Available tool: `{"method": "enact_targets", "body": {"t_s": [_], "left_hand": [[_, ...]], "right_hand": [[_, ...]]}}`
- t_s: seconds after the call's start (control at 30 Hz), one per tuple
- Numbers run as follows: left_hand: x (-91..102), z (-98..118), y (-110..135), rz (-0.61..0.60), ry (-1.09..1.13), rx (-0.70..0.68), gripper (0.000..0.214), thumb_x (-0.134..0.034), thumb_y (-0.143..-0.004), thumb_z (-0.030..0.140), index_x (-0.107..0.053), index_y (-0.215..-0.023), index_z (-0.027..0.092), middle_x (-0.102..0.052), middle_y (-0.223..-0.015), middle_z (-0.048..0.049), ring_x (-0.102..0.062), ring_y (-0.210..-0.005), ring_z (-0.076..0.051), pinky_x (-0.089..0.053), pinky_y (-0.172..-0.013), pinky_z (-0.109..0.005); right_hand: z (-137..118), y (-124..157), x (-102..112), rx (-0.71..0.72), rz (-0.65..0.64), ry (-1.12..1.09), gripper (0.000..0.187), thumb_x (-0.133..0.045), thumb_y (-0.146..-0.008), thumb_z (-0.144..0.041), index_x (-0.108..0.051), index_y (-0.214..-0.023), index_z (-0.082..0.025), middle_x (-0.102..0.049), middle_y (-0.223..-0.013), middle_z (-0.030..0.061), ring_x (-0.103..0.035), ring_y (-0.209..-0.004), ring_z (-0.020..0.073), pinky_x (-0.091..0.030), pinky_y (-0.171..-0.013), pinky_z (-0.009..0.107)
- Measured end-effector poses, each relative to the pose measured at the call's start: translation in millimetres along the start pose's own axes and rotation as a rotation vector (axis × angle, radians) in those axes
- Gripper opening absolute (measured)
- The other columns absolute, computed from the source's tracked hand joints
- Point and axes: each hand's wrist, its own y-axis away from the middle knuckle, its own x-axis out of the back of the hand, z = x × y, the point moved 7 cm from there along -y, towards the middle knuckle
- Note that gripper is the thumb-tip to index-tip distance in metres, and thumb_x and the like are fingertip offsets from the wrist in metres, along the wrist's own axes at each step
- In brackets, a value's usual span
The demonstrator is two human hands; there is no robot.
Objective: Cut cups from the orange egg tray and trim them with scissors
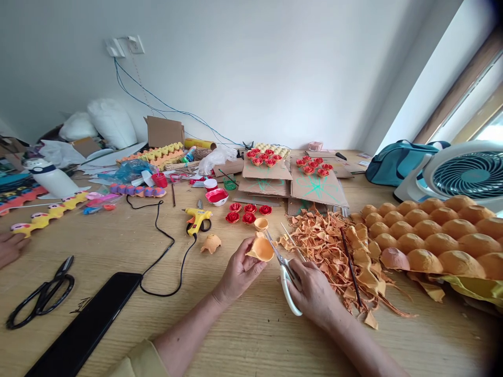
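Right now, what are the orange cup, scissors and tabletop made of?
Orange cup, held in the left hand: looks like moulded paper pulp, matte, ragged cut rim, same as the egg tray. Scissors in the right hand: shiny metal blades, glossy white handles, probably plastic. Tabletop: pale wood grain, slight sheen; solid or laminate, cannot tell.

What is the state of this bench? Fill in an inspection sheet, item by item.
Surface: wooden table, crowded with craft things.
Job's things: orange cup, white-handled scissors, orange egg tray at right, red roses.
Clutter: orange scraps, black scissors, black slab, painted cardboard.
Hands: left hand holds the orange cup; right hand grips the white-handled scissors, blades at the cup; another person's hand at the left edge.
Cables: black cord runs from the yellow glue gun; blue wires hang down the wall.
Surroundings: white wall, fan, blue bag.
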Motion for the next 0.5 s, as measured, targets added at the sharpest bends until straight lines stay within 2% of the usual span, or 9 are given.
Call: {"method": "enact_targets", "body": {"t_s": [0.27, 0.5], "left_hand": [[0.7, 4.9, 4.4, -0.009, -0.175, -0.009, 0.046, -0.067, -0.084, 0.026, -0.05, -0.127, 0.021, -0.062, -0.123, -0.0081, -0.061, -0.112, -0.021, -0.051, -0.096, -0.031], [-0.5, 2.6, 6.5, -0.024, -0.163, -0.005, 0.052, -0.067, -0.083, 0.025, -0.047, -0.131, 0.021, -0.06, -0.128, -0.0095, -0.06, -0.116, -0.021, -0.05, -0.097, -0.03]], "right_hand": [[1.5, 0.2, -4.4, -0.005, -0.055, -0.076, 0.021, -0.046, -0.092, -0.03, -0.037, -0.074, -0.023, -0.055, -0.069, -0.0008, -0.053, -0.068, 0.0173, -0.04, -0.076, 0.033], [0.4, 1.3, -1.1, -0.064, -0.08, -0.115, 0.022, -0.051, -0.09, -0.035, -0.04, -0.074, -0.023, -0.056, -0.071, -0.0009, -0.053, -0.07, 0.0173, -0.04, -0.077, 0.033]]}}
